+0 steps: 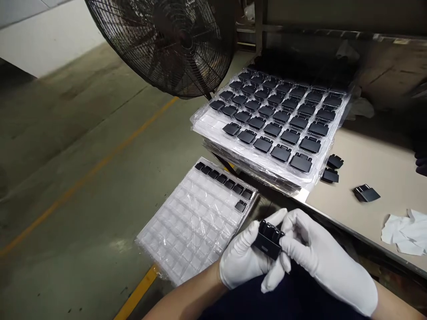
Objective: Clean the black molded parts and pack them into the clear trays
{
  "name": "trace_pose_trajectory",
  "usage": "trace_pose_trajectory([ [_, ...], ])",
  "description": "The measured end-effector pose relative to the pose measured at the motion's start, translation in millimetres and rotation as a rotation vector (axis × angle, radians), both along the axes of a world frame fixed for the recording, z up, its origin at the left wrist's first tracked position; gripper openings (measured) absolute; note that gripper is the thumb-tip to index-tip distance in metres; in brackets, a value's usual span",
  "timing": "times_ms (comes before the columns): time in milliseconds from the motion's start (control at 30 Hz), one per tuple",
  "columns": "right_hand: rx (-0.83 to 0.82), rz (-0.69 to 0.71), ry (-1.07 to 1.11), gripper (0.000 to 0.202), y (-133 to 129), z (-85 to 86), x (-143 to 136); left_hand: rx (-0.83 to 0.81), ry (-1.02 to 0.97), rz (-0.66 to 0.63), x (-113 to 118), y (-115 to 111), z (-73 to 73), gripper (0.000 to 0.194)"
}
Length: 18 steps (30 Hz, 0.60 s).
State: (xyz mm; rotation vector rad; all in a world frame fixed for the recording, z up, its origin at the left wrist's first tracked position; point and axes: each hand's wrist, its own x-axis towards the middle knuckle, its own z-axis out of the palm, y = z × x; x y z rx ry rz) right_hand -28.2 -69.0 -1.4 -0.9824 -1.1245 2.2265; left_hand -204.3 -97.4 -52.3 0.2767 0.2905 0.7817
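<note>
Both my hands wear white gloves and are low in the view, to the right of the middle. A black plastic part (pixel 267 244) with rounded prongs along its top is tilted between them. My left hand (pixel 245 258) is closed round its left side and underside. At its right edge, my right hand (pixel 310 249) pinches with thumb and fingertips. Left of the hands lies a transparent tray (pixel 187 222) with a row of similar black parts along its far edge and one more below. A stacked tray (pixel 213 124) on the bench holds many rows of such parts.
A large caged fan (pixel 180 40) stands behind the trays. On the bench (pixel 347 226) lie loose black parts (pixel 366 193) and a crumpled white cloth (pixel 405 233). The bench edge runs just right of my hands. Yellow lines (pixel 90 171) mark the green floor.
</note>
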Motion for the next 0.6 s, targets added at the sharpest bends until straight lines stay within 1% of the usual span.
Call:
trace_pose_trajectory([
  [100, 0.013, -0.037, -0.070, 0.031, -1, -3.2, -1, 0.015, -0.019, -0.014, 0, 1, -0.2, 0.072],
  [233, 0.155, -0.219, -0.380, 0.039, -1, -10.5, 5, -0.019, -0.063, -0.055, 0, 3, 1.8, 0.072],
  [300, 0.200, -0.256, -0.498, 0.043, -1, -12.0, 9, -0.049, -0.093, -0.058, -1, 5, 3.0, 0.074],
  [400, 0.197, -0.244, -0.533, 0.043, -2, -11.1, 15, -0.083, -0.127, -0.053, -2, 7, 3.7, 0.075],
  [467, 0.215, -0.267, -0.531, 0.041, -2, -9.5, 15, -0.095, -0.132, -0.057, -2, 7, 3.6, 0.077],
  [600, 0.306, -0.295, -0.527, 0.031, 0, -6.6, 9, -0.102, -0.090, -0.077, -3, 8, 3.1, 0.080],
])
